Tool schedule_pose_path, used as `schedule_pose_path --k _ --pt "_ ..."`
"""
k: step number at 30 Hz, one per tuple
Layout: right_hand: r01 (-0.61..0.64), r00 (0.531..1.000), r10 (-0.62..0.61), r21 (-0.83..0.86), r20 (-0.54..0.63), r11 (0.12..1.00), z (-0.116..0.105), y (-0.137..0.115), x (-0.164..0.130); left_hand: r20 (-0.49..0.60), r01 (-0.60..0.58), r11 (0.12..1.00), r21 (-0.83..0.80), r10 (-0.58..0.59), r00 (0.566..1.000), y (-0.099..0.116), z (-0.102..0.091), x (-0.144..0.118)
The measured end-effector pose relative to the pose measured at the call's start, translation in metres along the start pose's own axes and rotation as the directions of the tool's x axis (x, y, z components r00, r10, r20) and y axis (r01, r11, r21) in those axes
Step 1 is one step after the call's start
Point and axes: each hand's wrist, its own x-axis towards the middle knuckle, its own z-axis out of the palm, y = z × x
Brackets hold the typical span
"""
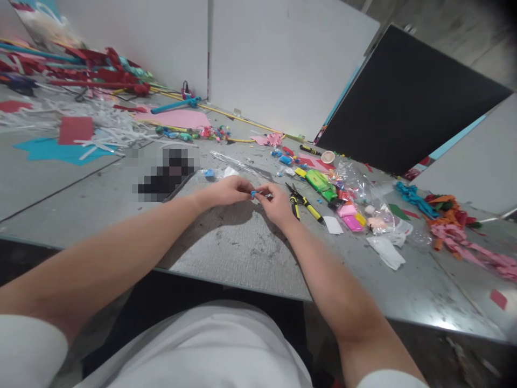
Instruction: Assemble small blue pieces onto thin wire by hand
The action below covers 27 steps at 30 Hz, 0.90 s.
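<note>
A small blue lump of what looks like modelling clay (253, 194) is pinched between my two hands, above the grey table (238, 253). My left hand (232, 191) grips it from the left with thumb and fingertips. From the other side, the fingertips of my right hand (274, 202) close on the same lump. Its exact shape is too small to tell. Just right of my right hand lie black-and-yellow pliers (305, 203). A blue piece (209, 173) and a crumpled white scrap (230, 171) rest behind my left hand.
Coloured clay packs (321, 183) and clear plastic bags (363, 188) spread to the right. Thin clear rods (242, 164) lie behind my hands. A blurred-out dark object (169, 172) sits at left. Paper strips (121, 129) and bundled red flowers (113, 70) fill the far left. White panels (283, 59) stand behind.
</note>
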Motion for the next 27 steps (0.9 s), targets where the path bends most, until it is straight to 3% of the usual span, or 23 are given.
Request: schedule_pose_path --k 9,15,21,27 --pt "0.026 0.998 -0.027 -0.022 -0.053 0.999 0.0003 0.0009 0.0007 -0.039 -0.019 0.993 0.113 0.024 0.999 0.0026 -0.0002 0.0019" --pt "0.049 0.999 -0.048 -0.024 0.021 0.999 0.0006 0.0069 0.0014 -0.049 -0.056 0.977 0.205 0.068 0.997 -0.0001 -0.0005 0.0033" --pt "0.114 0.993 -0.109 -0.155 0.04 0.981 -0.0025 0.0068 0.0014 -0.075 -0.031 0.967 0.254 0.051 0.996 -0.0003 0.0009 0.0033" --pt "0.144 0.99 -0.139 -0.175 0.038 0.974 -0.0052 0.0014 -0.0001 -0.048 -0.161 0.966 0.2 0.174 0.984 -0.004 -0.0022 0.0032"
